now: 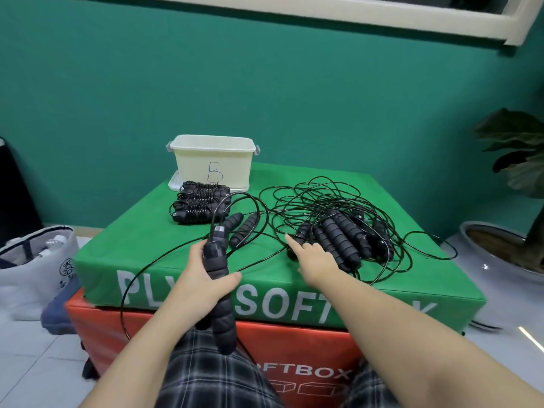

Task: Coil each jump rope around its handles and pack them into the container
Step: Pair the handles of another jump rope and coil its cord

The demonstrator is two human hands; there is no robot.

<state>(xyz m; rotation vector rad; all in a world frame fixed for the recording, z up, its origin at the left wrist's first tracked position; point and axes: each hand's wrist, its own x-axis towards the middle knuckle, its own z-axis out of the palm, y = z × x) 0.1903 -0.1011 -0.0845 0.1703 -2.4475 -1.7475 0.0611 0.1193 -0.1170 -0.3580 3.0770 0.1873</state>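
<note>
My left hand (203,279) grips a pair of black jump rope handles (219,290) side by side, held upright over the front edge of the green soft box (153,251). Their thin black cord (164,257) loops out to the left and down. My right hand (312,259) reaches forward with the index finger extended, touching the near edge of a tangled pile of ropes and handles (341,234). Two loose handles (240,228) lie between my hands. Coiled rope bundles (198,206) sit in front of a cream container (213,161) marked "B".
The green box sits on an orange soft box (123,328). A white tote bag (32,260) and a blue shoe (59,307) lie on the floor at left. A potted plant (512,184) stands at right. A lid (175,182) lies under the container.
</note>
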